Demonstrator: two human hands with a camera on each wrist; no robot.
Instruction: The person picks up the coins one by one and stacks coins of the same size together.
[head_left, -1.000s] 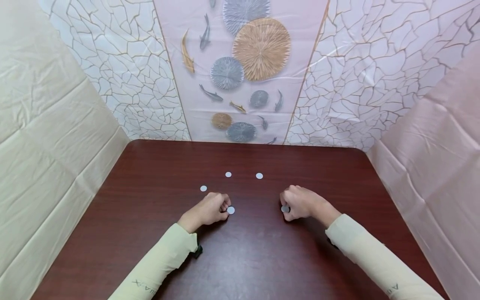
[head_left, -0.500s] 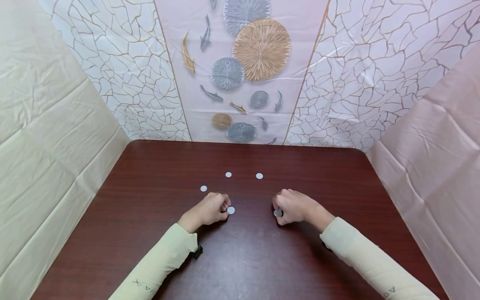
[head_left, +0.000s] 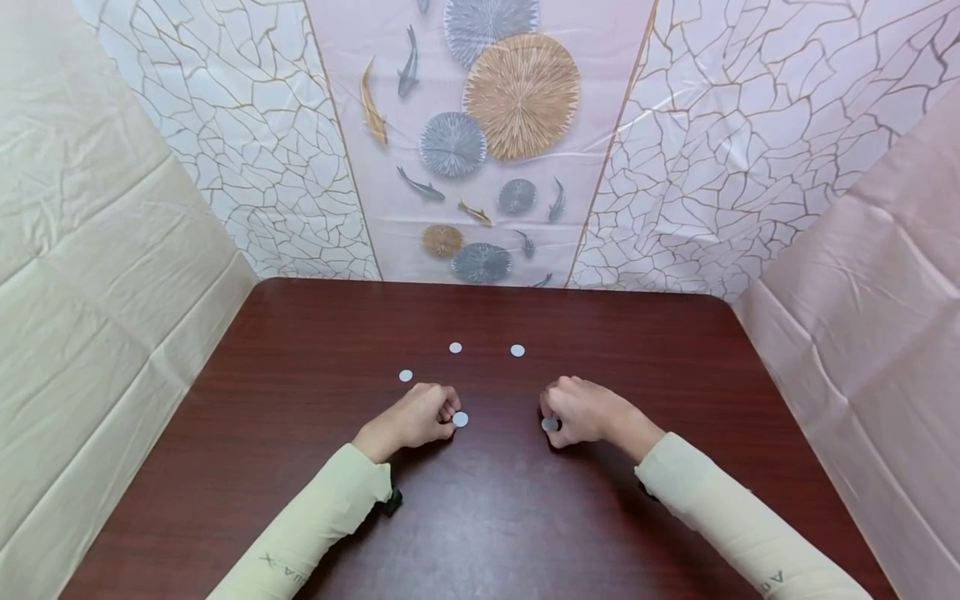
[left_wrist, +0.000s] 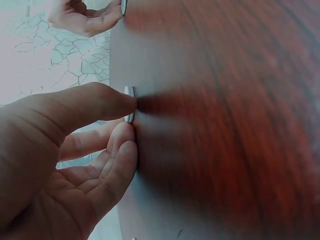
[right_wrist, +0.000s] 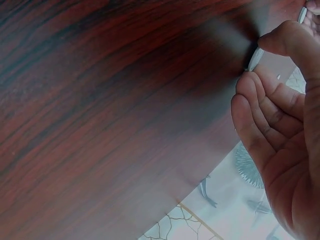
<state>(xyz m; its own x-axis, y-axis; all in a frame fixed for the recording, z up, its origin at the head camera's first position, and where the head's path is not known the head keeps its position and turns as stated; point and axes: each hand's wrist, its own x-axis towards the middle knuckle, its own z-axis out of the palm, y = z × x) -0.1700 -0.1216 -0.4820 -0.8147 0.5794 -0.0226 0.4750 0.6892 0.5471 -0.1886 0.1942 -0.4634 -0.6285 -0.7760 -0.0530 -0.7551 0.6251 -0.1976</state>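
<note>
Pinching the near-left disc (head_left: 461,420) between thumb and fingers, the left hand (head_left: 414,418) is positioned low at the dark red-brown table (head_left: 480,525). The right hand (head_left: 588,410) grasps the near-right disc (head_left: 550,425) in the same manner, thumb on one side and fingers on the other. Both gripped discs are round, thin and pale, and are located at the tabletop between the two hands, apart from each other; the left wrist view shows the first nearly edge-on, just at the surface. Whether the right-hand disc contacts the table cannot be told. Three further white discs lie flat beyond the hands: the outer-left disc (head_left: 406,376) near the left knuckles, the far-middle disc (head_left: 455,347) farther back, and the far-right disc (head_left: 517,351) to its right. Pale sleeves (head_left: 318,517) cover both forearms. A printed backdrop (head_left: 517,96) with fish and round motifs stands behind the far table edge, flanked by creased fabric side panels (head_left: 112,275).
</note>
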